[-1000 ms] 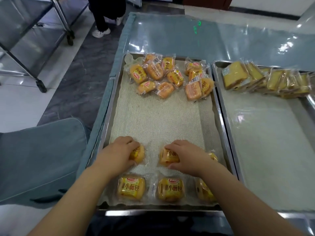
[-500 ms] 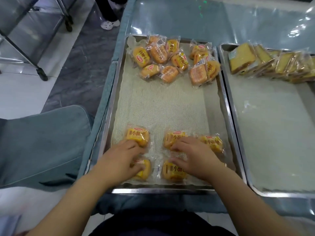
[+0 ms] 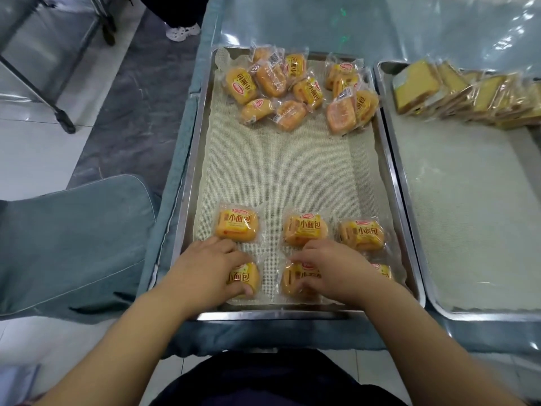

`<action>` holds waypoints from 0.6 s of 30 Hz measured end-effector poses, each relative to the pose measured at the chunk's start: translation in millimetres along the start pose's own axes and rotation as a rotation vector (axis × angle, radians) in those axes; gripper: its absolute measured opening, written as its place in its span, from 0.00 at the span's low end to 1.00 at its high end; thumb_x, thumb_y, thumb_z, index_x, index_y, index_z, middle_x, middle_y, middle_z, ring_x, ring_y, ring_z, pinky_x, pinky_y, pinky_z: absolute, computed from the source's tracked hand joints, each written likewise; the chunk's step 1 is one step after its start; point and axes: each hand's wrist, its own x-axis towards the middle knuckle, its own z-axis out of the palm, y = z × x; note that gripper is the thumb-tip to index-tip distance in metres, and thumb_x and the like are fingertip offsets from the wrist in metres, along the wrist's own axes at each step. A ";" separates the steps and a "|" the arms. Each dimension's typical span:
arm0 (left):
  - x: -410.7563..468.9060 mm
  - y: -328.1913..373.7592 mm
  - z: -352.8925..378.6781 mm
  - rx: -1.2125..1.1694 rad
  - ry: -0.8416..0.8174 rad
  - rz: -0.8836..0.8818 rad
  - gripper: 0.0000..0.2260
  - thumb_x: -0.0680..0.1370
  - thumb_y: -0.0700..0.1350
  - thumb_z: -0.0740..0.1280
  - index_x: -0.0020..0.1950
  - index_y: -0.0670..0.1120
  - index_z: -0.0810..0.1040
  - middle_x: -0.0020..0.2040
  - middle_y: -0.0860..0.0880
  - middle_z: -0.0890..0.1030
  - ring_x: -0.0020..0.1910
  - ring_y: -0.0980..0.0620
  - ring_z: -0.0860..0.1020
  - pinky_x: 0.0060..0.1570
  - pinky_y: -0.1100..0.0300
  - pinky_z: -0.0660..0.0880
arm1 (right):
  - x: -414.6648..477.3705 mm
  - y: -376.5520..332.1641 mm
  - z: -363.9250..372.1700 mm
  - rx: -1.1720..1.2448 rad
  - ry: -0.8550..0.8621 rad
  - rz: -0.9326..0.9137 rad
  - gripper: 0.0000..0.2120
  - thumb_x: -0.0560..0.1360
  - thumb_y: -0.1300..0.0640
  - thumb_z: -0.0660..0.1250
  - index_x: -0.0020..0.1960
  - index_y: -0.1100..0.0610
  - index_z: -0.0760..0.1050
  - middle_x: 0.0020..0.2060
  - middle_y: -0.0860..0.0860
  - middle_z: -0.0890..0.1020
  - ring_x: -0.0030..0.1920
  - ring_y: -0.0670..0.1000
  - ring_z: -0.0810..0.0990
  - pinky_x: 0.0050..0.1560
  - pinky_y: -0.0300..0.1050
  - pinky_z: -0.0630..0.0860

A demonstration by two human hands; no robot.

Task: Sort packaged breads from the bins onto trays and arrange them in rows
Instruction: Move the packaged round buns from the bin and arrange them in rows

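A steel tray lined with a beige mat holds packaged small buns. Two rows lie at its near end. The second row has three buns: left, middle, right. In the front row, my left hand rests on the left bun, fingers curled around it. My right hand covers the middle bun; a third bun peeks out beyond it. A loose pile of buns lies at the tray's far end.
A second steel tray on the right carries a row of packaged cake slices at its far end. A grey-blue chair stands left of the table. A metal cart and another person's shoes are on the floor beyond.
Both hands drew back from the second row of buns to the front row nearest me. The view tipped down and closer to the tray.
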 end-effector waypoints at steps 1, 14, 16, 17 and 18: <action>0.5 -0.1 -1.4 -0.007 0.003 -0.002 0.38 0.62 0.74 0.45 0.67 0.61 0.70 0.59 0.60 0.72 0.61 0.56 0.68 0.60 0.58 0.65 | 1.4 -0.1 -1.3 0.000 -0.011 -0.001 0.24 0.75 0.46 0.67 0.70 0.44 0.68 0.63 0.44 0.73 0.62 0.47 0.71 0.62 0.47 0.71; 55.7 -19.5 -70.8 -0.135 0.239 -0.081 0.15 0.76 0.59 0.63 0.60 0.57 0.76 0.54 0.59 0.77 0.51 0.59 0.75 0.46 0.64 0.70 | 47.3 27.1 -84.4 0.131 0.124 0.052 0.19 0.75 0.43 0.66 0.64 0.47 0.73 0.54 0.43 0.78 0.50 0.43 0.76 0.53 0.41 0.75; 76.8 -28.5 -81.7 -0.121 0.249 -0.098 0.15 0.76 0.60 0.62 0.60 0.56 0.76 0.53 0.59 0.77 0.49 0.60 0.75 0.43 0.65 0.70 | 64.8 33.9 -100.1 0.106 0.136 0.073 0.20 0.75 0.43 0.66 0.64 0.48 0.72 0.54 0.44 0.78 0.51 0.45 0.76 0.53 0.44 0.76; 88.0 -33.7 -86.9 -0.128 0.251 -0.109 0.15 0.76 0.60 0.62 0.60 0.56 0.76 0.53 0.59 0.77 0.49 0.60 0.74 0.43 0.65 0.70 | 74.6 37.6 -107.8 0.098 0.142 0.087 0.20 0.75 0.43 0.66 0.64 0.49 0.72 0.54 0.45 0.78 0.52 0.45 0.76 0.54 0.45 0.76; 99.0 -38.8 -92.3 -0.146 0.252 -0.120 0.16 0.76 0.60 0.63 0.59 0.55 0.76 0.52 0.59 0.77 0.49 0.60 0.74 0.44 0.65 0.72 | 85.0 41.6 -115.0 0.092 0.151 0.103 0.20 0.76 0.43 0.66 0.65 0.49 0.72 0.55 0.45 0.78 0.52 0.46 0.76 0.54 0.46 0.76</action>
